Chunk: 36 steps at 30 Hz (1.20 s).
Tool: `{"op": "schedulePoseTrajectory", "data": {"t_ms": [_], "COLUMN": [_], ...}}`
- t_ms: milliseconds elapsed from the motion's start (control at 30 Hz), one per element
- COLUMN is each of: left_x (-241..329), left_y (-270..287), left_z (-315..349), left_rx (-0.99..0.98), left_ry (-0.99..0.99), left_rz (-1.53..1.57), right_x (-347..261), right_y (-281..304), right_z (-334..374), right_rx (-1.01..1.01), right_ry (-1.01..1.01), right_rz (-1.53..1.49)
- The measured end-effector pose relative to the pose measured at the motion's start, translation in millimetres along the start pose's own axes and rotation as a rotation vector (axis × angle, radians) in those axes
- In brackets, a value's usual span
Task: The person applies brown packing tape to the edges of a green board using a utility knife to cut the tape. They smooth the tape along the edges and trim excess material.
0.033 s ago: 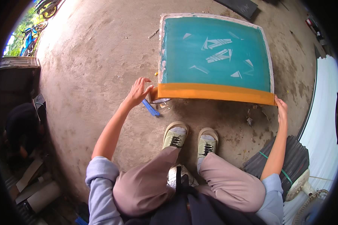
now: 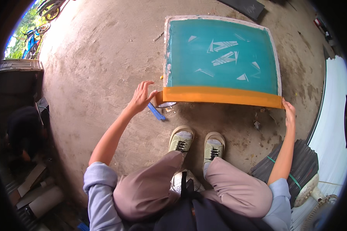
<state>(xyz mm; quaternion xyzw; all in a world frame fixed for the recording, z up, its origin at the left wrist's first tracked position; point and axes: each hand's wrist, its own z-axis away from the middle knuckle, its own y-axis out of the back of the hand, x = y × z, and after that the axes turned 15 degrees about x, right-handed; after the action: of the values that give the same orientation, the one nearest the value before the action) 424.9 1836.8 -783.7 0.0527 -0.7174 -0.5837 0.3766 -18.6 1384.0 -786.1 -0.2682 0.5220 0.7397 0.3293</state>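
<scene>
A screen-printing frame (image 2: 219, 54) with teal mesh and pale angular cut-out shapes is held tilted above the floor in front of me. Wide orange tape (image 2: 219, 95) runs along its near edge, and a short end sticks out past the left corner. My left hand (image 2: 142, 98) is beside that end, fingers stretched apart and thumb close against the tape; whether it touches is hard to tell. At the near right corner my right hand (image 2: 289, 111) grips the frame, its fingers partly hidden by the edge.
A blue strip (image 2: 156, 111) and small scraps lie on the concrete floor (image 2: 96, 69) below the left corner. Near my right forearm is a bundle of dark strips (image 2: 297, 165) tied with green, beside a pale corrugated sheet (image 2: 331, 104). Dark clutter fills the left side.
The whole scene sits slightly lower and to the right. My left forearm has swung a little outward at the elbow; both hands keep their places at the frame.
</scene>
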Motion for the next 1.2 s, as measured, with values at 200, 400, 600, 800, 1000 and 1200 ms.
{"op": "schedulePoseTrajectory", "data": {"t_ms": [200, 400, 600, 800, 1000, 1200], "left_x": [94, 137, 180, 298, 329, 185], "left_y": [41, -40, -75, -137, -154, -94], "left_z": [36, 43, 32, -6, -9, 43], "left_rx": [-0.083, 0.184, 0.311, 0.256, 0.237, 0.384], "left_ry": [-0.135, -0.064, 0.005, -0.116, -0.17, 0.172], "left_rz": [-0.263, -0.361, -0.363, -0.138, -0.067, -0.423], "right_x": [1, 11, 3, -2, 3, 19], "right_y": [-8, -15, -7, -14, -9, -8], "right_z": [-1, -10, 1, 10, 4, -9], "right_rx": [0.031, -0.074, -0.011, 0.002, -0.066, -0.076], "right_ry": [-0.037, 0.003, -0.048, -0.051, -0.008, -0.012], "right_rz": [-0.066, -0.259, -0.196, -0.206, -0.222, -0.249]}}
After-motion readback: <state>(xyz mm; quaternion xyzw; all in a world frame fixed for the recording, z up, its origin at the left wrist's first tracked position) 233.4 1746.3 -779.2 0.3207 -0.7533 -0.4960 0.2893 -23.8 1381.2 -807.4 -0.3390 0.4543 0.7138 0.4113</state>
